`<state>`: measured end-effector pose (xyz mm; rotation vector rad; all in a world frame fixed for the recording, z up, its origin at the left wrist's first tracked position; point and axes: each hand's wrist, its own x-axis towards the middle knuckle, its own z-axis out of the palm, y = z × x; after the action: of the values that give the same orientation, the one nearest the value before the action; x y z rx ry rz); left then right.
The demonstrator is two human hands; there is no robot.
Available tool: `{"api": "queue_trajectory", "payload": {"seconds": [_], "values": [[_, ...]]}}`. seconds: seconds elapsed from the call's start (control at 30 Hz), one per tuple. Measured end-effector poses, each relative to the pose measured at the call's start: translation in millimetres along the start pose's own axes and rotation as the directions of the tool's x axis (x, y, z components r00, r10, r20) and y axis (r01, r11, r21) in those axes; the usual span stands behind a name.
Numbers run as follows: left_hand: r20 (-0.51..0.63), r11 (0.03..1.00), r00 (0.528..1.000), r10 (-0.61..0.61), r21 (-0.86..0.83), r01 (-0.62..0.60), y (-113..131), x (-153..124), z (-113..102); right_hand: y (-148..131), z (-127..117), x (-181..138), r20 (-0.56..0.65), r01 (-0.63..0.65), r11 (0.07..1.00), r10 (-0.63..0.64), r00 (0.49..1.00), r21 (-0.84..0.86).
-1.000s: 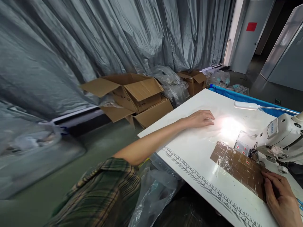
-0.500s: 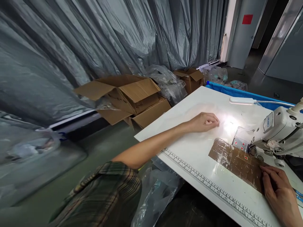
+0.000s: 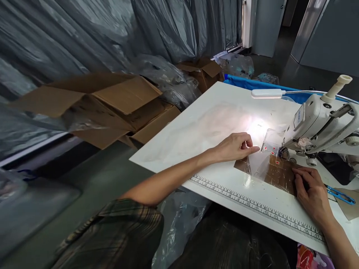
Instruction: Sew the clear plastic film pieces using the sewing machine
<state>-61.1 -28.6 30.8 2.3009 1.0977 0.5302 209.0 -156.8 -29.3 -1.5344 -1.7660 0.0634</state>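
My left hand (image 3: 234,147) has its fingers curled and its thumb and forefinger pinched at the top corner of a translucent plastic piece (image 3: 258,164). This piece lies over the left part of a brown cardboard strip (image 3: 282,175) wrapped in shiny clear film. At the strip's right end is my right hand (image 3: 312,190), fingers bent and pressed onto its edge. The strip's far edge is by the needle area of a white sewing machine (image 3: 314,119). A clear plate with red marks (image 3: 270,144) sits just left of the machine's foot.
The white table (image 3: 174,149) has a printed ruler (image 3: 252,205) along its near edge. Blue thread snips (image 3: 340,194) lie right of my right hand. A lamp (image 3: 267,93) lights the tabletop. Open cardboard boxes (image 3: 127,95) and plastic bags (image 3: 165,74) stand beyond the table's left edge.
My left hand has come nearer and lower, to the strip, and the translucent piece now shows at its fingertips. My right hand stays at the strip's right end. The view has turned right.
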Motion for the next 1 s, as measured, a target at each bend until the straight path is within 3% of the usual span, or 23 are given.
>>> {"api": "queue_trajectory", "payload": {"seconds": [0.13, 0.2, 0.33, 0.43, 0.6, 0.67, 0.73, 0.83, 0.9, 1.0], "values": [[0.110, 0.990, 0.993, 0.045, 0.130, -0.059, -1.3, -4.6, 14.6, -1.8, -0.2, 0.5, -0.001, 0.007, 1.000, -0.007, 1.000, 0.006], [0.118, 0.989, 0.988, 0.096, 0.099, -0.108, -4.6, -5.8, 17.8, -2.2, -0.8, 1.0, -0.001, 0.000, 1.000, 0.000, 1.000, 0.012], [-0.037, 0.975, 0.990, 0.136, -0.172, -0.140, -7.4, -7.4, 15.0, -4.8, -5.2, 3.1, 0.026, -0.026, 0.998, 0.025, 0.999, 0.059], [-0.092, 0.893, 0.986, 0.141, -0.418, -0.167, 0.1, -11.9, 11.8, -15.4, -8.7, 7.2, 0.113, -0.026, 0.990, 0.011, 0.994, 0.136], [0.098, 0.716, 0.958, 0.270, -0.685, -0.132, 19.2, -23.0, 9.8, -51.1, -1.8, 20.5, 0.302, 0.000, 0.965, -0.083, 0.950, 0.263], [0.180, 0.646, 0.943, 0.281, -0.761, -0.048, 21.4, -24.7, 9.5, -63.9, 2.7, 29.2, 0.378, -0.080, 0.926, -0.070, 0.923, 0.369], [0.221, 0.566, 0.957, 0.190, -0.821, 0.077, 18.8, -23.4, 9.2, -70.8, 5.4, 39.5, 0.526, -0.268, 0.845, -0.019, 0.850, 0.462], [0.203, 0.508, 0.977, -0.071, -0.835, 0.210, 9.6, -17.3, 10.2, -67.1, 6.8, 53.7, 0.730, -0.557, 0.697, 0.072, 0.680, 0.451], [0.178, 0.511, 0.965, -0.194, -0.821, 0.254, 4.1, -12.8, 12.1, -57.8, 8.5, 59.1, 0.716, -0.630, 0.641, 0.174, 0.676, 0.438], [0.168, 0.526, 0.948, -0.269, -0.799, 0.291, 1.8, -8.6, 15.7, -43.0, 13.6, 60.1, 0.659, -0.677, 0.583, 0.294, 0.692, 0.450]]}}
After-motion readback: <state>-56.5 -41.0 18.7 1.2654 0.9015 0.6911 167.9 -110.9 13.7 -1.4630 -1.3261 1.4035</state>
